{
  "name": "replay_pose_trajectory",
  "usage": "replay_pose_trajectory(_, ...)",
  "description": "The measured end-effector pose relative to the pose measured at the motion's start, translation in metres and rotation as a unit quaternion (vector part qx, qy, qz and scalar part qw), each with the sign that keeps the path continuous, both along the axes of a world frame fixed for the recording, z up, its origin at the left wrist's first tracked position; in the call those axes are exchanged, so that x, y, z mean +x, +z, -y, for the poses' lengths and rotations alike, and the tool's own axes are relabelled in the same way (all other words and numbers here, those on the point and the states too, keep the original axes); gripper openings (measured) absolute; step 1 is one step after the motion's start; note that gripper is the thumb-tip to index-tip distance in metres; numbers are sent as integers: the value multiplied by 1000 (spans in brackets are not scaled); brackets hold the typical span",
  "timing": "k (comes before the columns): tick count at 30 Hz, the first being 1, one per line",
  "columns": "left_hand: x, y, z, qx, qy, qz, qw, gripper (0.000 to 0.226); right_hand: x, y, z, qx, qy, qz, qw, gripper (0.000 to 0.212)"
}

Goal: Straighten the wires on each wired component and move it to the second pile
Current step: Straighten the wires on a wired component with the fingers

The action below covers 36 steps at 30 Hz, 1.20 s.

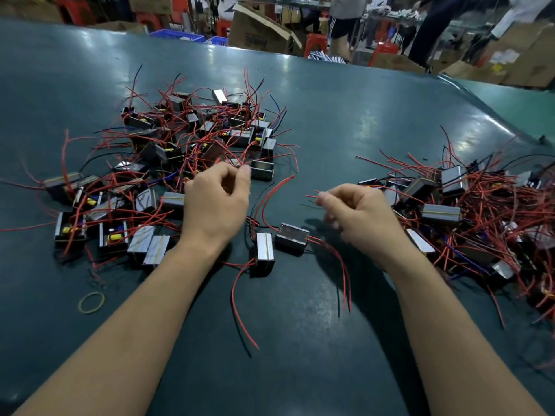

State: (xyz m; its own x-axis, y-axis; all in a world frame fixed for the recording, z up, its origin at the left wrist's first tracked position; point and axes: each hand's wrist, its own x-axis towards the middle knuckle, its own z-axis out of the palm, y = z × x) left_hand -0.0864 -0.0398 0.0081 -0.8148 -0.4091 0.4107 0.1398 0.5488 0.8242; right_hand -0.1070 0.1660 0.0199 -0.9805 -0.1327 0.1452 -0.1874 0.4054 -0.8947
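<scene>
While my left hand [216,202] pinches red wires [240,159] at the pile [186,139] toward 11 o'clock, my right hand [357,211] seems pinched on a wire end [312,196]; draw slowly, firmly, toward the second pile [468,211] at 2.

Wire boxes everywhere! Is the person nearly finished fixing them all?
Not nearly. Done: a big pile on the right already holds many boxes. In hand: the left hand pinches red wires at the left pile's edge, and the right hand pinches a red wire end; two boxes lie between the hands. Left: the left pile still has lots of tangled boxes.
</scene>
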Motion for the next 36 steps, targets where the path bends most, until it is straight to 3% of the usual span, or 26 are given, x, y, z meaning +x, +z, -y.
replay_pose_trajectory(2,2,-1,-3,-50,0,22,998,38,0,-5,12,-6,59,29,998,5)
replay_pose_trajectory(6,3,-1,0,-97,-24,42,994,34,1,-7,30,50,140,22,989,21)
replay_pose_trajectory(10,5,-1,-8,-51,-111,31,992,20,0,-2,36,91,174,8,981,18)
replay_pose_trajectory(14,2,1,-4,39,-131,14,990,9,-2,-1,48,134,141,33,980,14)
replay_pose_trajectory(17,5,3,-7,57,-147,6,988,6,-4,-1,54,158,116,46,980,9)
replay_pose_trajectory(22,5,3,-9,74,-112,-28,991,1,-5,-5,47,101,68,82,989,15)
replay_pose_trajectory(27,4,2,-12,125,-109,-7,986,4,1,-1,34,-30,14,93,995,17)
replay_pose_trajectory(32,4,-2,-22,189,-152,7,970,3,3,1,41,-33,32,143,989,25)
replay_pose_trajectory(36,3,-4,-25,199,-151,6,968,4,-2,1,48,-115,57,193,973,31)
